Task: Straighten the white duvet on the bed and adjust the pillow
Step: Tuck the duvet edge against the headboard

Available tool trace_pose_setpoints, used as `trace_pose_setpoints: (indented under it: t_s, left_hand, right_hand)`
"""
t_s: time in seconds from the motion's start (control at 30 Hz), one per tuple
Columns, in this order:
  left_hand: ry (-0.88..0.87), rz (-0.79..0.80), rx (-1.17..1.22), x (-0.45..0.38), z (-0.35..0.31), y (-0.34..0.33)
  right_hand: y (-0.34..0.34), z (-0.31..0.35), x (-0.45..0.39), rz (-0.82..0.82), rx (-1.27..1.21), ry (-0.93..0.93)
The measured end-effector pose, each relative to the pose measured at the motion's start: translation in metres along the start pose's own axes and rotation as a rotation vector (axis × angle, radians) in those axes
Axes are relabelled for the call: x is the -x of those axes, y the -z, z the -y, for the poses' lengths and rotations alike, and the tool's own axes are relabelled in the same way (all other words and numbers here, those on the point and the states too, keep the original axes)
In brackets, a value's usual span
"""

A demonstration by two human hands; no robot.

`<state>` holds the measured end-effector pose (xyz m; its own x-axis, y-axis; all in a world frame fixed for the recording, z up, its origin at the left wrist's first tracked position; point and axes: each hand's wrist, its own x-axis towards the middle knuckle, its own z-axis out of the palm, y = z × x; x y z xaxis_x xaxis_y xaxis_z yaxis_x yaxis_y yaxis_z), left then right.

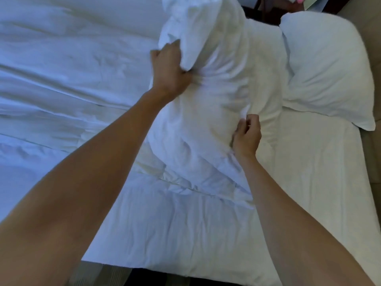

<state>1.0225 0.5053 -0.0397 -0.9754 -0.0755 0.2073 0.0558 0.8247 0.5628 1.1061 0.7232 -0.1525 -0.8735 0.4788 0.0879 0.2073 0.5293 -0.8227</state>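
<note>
Now, wide white duvet [61,83] rumpled across the bed, soft and light; plump white pillow [216,96] lifted over it, squashy, best grabbed by its edges. My left hand [169,69] bunches its cover, right hand [246,135] fingers curled, pinching its lower side.

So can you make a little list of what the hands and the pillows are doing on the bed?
left hand: grips the far side of the held pillow
right hand: pinches the pillow's near side
held pillow: bunched, above the white duvet
second pillow: lying on the bed, untouched
duvet: wrinkled
</note>
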Motion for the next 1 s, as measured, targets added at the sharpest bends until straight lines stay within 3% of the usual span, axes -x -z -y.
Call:
trace_pose_setpoints:
  t_s: [0.07, 0.13, 0.2, 0.3, 0.4, 0.47, 0.57, 0.63, 0.77, 0.9, 0.93, 1.0]
  left_hand:
    - [0.277, 0.059, -0.016, 0.022, 0.057, -0.014]
    - [0.583, 0.257, -0.002, 0.068, 0.119, -0.034]
    - [0.706, 0.425, 0.033, 0.111, 0.155, -0.048]
    - [0.753, 0.392, 0.015, 0.124, 0.166, -0.053]
    - [0.657, 0.300, -0.016, 0.114, 0.152, -0.048]
    - [0.466, 0.215, -0.199, 0.116, 0.138, -0.051]
    - [-0.069, 0.347, -0.475, 0.137, 0.127, -0.072]
    - [-0.246, 0.465, -0.579, 0.150, 0.129, -0.079]
    - [-0.364, 0.450, -0.709, 0.149, 0.116, -0.074]
    - [-0.344, 0.420, -0.408, 0.157, 0.116, -0.060]
    - [-0.302, 0.479, -0.384, 0.165, 0.119, -0.057]
    - [-0.230, 0.754, -0.508, 0.176, 0.119, -0.052]
  right_hand:
    - [-0.001, -0.005, 0.002, 0.086, 0.064, -0.010]
    - [-0.004, -0.019, 0.016, 0.252, 0.185, -0.001]
    - [-0.007, -0.034, 0.033, 0.360, 0.318, 0.055]
    - [-0.009, -0.033, 0.046, 0.381, 0.356, 0.070]
    - [-0.010, -0.025, 0.046, 0.602, 0.541, 0.144]
    - [-0.010, -0.026, 0.048, 0.680, 0.792, 0.310]
    - [-0.010, -0.040, 0.049, 0.721, 0.947, 0.429]
    - [-0.009, -0.045, 0.047, 0.734, 0.858, 0.412]
    - [-0.003, -0.030, 0.050, 0.848, 0.641, 0.401]
    - [0.017, -0.016, 0.055, 1.046, 0.546, 0.436]
    - [0.022, -0.020, 0.058, 1.082, 0.549, 0.406]
    - [0.028, -0.034, 0.067, 1.151, 0.640, 0.339]
